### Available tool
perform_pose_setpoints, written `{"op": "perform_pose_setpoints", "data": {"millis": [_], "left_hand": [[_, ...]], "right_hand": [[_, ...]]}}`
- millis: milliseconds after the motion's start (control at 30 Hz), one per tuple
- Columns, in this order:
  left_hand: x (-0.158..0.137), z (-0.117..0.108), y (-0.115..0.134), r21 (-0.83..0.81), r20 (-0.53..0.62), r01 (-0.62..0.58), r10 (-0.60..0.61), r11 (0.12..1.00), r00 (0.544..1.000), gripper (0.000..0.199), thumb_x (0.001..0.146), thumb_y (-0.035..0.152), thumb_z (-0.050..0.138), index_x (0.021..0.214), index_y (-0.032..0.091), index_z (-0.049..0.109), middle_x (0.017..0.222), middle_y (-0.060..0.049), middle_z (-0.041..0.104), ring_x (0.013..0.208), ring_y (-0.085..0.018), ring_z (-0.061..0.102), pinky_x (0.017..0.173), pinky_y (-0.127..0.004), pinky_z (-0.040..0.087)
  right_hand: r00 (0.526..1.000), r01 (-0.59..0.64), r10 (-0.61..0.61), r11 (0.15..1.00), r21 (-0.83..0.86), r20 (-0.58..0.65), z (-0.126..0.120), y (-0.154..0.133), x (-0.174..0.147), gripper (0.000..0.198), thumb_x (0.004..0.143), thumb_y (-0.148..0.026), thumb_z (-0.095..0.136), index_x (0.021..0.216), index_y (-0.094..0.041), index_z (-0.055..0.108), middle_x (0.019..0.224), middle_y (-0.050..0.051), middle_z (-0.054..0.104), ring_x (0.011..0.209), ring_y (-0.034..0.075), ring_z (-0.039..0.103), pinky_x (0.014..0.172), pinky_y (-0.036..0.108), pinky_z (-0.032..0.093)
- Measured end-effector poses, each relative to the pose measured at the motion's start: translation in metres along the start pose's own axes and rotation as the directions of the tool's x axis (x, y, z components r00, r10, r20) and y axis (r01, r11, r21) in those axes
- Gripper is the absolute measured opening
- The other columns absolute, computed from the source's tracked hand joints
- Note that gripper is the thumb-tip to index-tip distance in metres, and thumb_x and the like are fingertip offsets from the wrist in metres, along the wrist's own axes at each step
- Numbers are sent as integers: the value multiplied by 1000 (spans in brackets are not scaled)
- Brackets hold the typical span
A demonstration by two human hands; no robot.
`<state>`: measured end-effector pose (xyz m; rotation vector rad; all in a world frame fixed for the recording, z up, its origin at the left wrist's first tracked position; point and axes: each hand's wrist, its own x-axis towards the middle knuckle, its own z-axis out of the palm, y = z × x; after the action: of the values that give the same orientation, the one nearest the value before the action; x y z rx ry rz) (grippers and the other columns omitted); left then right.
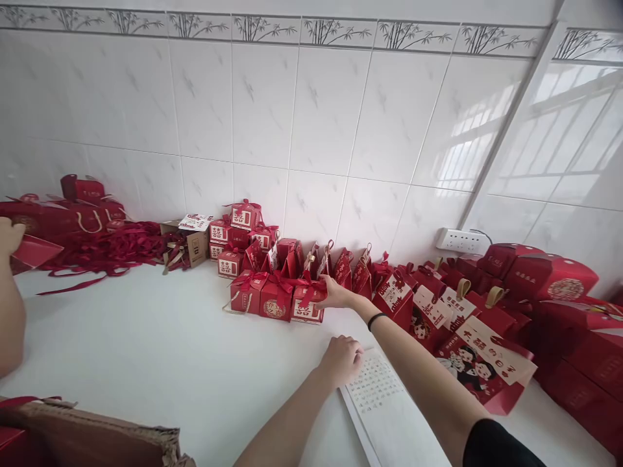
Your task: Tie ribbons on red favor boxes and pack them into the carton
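Observation:
My right hand [335, 292] reaches across the table and grips the right side of a small red gift box [306, 311] with a ribbon bow and a white printed front. That box stands at the right end of a front row, touching another red box [275, 303] beside it. Nearer to me, my left hand [343, 360] lies with curled fingers at the top left edge of a notebook [379, 383] covered in handwriting. Nothing shows in that hand. Behind the front row stand more red boxes, some stacked [244, 216] against the wall.
At far left, another person's hand [10, 237] holds a red piece [36, 251] near a heap of red ribbons [117, 250]. Large red boxes [549, 275] and a power strip [462, 240] are at right. A torn cardboard box [107, 431] occupies the lower left.

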<state>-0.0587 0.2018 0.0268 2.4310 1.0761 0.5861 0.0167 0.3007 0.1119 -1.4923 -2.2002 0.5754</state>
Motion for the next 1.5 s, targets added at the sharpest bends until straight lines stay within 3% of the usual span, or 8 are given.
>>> {"op": "perform_pose_setpoints", "data": {"millis": [300, 500, 733, 900, 1133, 1233, 1400, 1500], "left_hand": [[0, -5, -7, -95, -87, 19, -27, 995, 996, 24, 75, 6, 46, 90, 13, 64, 99, -11, 66, 101, -25, 56, 92, -43, 41], [11, -8, -22, -342, -268, 65, -164, 937, 949, 23, 70, 5, 50, 85, 16, 63, 97, -10, 65, 104, -27, 55, 94, -42, 39], [24, -22, -24, -659, -353, 51, -368, 750, 861, 39, 92, 39, 27, 114, 15, 47, 109, -13, 61, 99, -22, 61, 78, -34, 49], [15, -25, -1, -794, -315, -116, -241, 597, 918, 52, 76, 56, 56, 111, 19, 50, 114, -9, 60, 108, -23, 55, 91, -33, 43], [8, -29, 12, -737, -230, -74, -146, 672, 962, 47, 73, 44, 62, 108, 18, 47, 109, -7, 60, 100, -20, 58, 90, -33, 44], [7, -30, 14, -739, -225, -71, -146, 669, 963, 42, 73, 42, 62, 104, 18, 47, 102, -5, 61, 93, -19, 59, 85, -32, 46], [5, -30, 14, -717, -228, -69, -140, 694, 963, 37, 73, 37, 62, 102, 18, 47, 90, -2, 63, 81, -16, 60, 78, -31, 48], [5, -31, 12, -707, -227, -68, -134, 704, 965, 36, 73, 35, 62, 101, 18, 48, 88, -1, 63, 80, -16, 60, 77, -30, 48]], "right_hand": [[985, 77, -70, 996, 34, -159, -5, 2, -35, 94, 55, -16, 77, 134, -14, 27, 128, 17, 32, 120, 30, 40, 101, 45, 39], [816, 319, -259, 947, 29, -516, -34, 21, -131, 85, 64, -26, 74, 135, -22, 26, 130, 13, 33, 123, 31, 37, 103, 50, 36], [823, 319, -246, 946, 59, -512, -20, 46, -180, 79, 65, -20, 68, 134, -22, 30, 130, 13, 35, 123, 31, 38, 103, 51, 36], [838, 381, -344, 924, 4, -424, -8, 48, -183, 79, 63, -8, 57, 135, -20, 30, 137, 14, 29, 131, 30, 27, 106, 48, 32], [857, 351, -319, 936, 7, -404, -3, 46, -185, 84, 69, -19, 60, 141, -17, 17, 145, 18, 12, 135, 33, 16, 105, 52, 30], [775, 393, -422, 905, -164, -470, 1, 36, -189, 77, 76, -42, 62, 138, -15, 24, 143, 21, 14, 132, 39, 19, 102, 60, 29], [403, 682, -793, 593, -428, -457, 17, 9, -198, 38, 92, -47, 41, 107, -13, 52, 98, 13, 53, 99, 26, 53, 93, 48, 43], [384, 656, -812, 575, -488, -440, 25, 0, -198, 43, 93, -50, 38, 100, -11, 55, 86, 11, 55, 85, 23, 55, 77, 41, 48]]}}
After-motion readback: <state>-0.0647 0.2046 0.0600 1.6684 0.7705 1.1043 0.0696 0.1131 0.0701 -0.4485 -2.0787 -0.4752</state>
